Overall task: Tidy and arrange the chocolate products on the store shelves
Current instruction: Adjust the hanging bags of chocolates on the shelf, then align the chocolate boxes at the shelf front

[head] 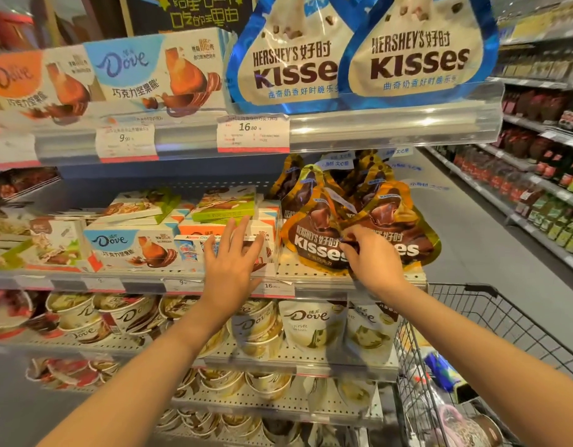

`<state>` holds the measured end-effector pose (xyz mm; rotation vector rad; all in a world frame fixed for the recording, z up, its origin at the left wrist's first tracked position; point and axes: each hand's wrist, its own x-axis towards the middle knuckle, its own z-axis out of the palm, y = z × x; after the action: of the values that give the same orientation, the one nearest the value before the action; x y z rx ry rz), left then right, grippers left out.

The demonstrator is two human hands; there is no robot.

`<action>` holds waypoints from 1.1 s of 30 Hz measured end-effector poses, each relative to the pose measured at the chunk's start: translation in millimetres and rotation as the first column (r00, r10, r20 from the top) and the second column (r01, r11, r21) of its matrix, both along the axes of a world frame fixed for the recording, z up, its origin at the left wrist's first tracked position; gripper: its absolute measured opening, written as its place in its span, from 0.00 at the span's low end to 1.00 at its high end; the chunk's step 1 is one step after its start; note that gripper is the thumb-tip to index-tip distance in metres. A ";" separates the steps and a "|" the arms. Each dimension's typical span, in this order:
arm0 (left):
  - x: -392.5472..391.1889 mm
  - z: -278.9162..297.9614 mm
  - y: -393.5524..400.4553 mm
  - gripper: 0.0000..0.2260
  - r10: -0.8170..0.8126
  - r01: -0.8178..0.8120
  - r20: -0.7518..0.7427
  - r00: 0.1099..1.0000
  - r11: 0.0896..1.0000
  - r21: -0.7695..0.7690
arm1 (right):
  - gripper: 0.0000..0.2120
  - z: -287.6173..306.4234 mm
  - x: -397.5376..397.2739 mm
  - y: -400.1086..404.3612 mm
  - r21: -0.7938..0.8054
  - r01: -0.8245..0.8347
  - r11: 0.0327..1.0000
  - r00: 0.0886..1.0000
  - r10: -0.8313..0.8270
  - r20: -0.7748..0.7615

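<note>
On the middle shelf (311,275) stand several brown-and-gold Hershey's Kisses bags. My right hand (372,256) pinches the lower left edge of the right front Kisses bag (395,227), next to the left front Kisses bag (314,240). My left hand (230,256) hovers with spread, straight fingers in front of a white Kinder chocolate box (195,250) and stacked Dove boxes (130,246); I cannot tell whether it touches them. Green and white boxes (224,201) lie piled untidily behind.
The top shelf holds Dove boxes (156,72) and large blue-and-white Kisses bags (417,53). Lower shelves carry Dove cups (82,314) and Dove pouches (311,324). A wire shopping cart (491,366) stands at the lower right. An aisle with bottle shelves (543,175) runs along the right.
</note>
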<state>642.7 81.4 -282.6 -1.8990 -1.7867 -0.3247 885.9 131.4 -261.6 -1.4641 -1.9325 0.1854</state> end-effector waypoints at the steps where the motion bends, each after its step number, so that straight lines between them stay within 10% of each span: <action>1: -1.4 0.0 1.0 0.40 0.005 -0.005 -0.008 1.000 1.000 -0.006 | 0.16 -2.7 -1.4 -1.9 0.013 0.005 1.000 0.998 -0.004 -0.069; 5: 0.8 12.3 2.1 0.38 0.016 -0.019 -0.031 0.999 0.995 -0.093 | 0.29 -14.6 -3.5 -4.8 0.168 0.066 0.984 0.964 -0.020 -0.265; 10: -24.5 24.2 3.8 0.29 -0.213 0.212 0.000 0.977 0.974 -0.079 | 0.22 -12.1 -24.3 -16.5 0.674 0.053 0.737 0.998 -0.012 -0.066; 16: -83.9 54.6 8.7 0.22 -0.328 0.322 0.098 0.940 0.944 0.074 | 0.13 34.4 -98.0 -24.3 0.754 -0.104 0.648 0.995 0.060 0.086; 22: -168.4 74.9 16.4 0.19 -0.129 0.097 0.193 0.973 0.981 0.170 | 0.20 72.6 -174.0 -12.0 0.173 0.046 0.984 0.979 -0.078 0.187; 33: -217.7 112.5 41.2 0.47 0.299 -0.197 0.244 0.922 0.909 -0.368 | 0.49 93.4 -223.8 13.1 -0.332 0.339 0.880 0.903 -0.206 0.377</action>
<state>425.0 122.6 -170.2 -1.8833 -2.3942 -0.2289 662.1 144.5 -168.3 -2.1415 -1.9906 0.2121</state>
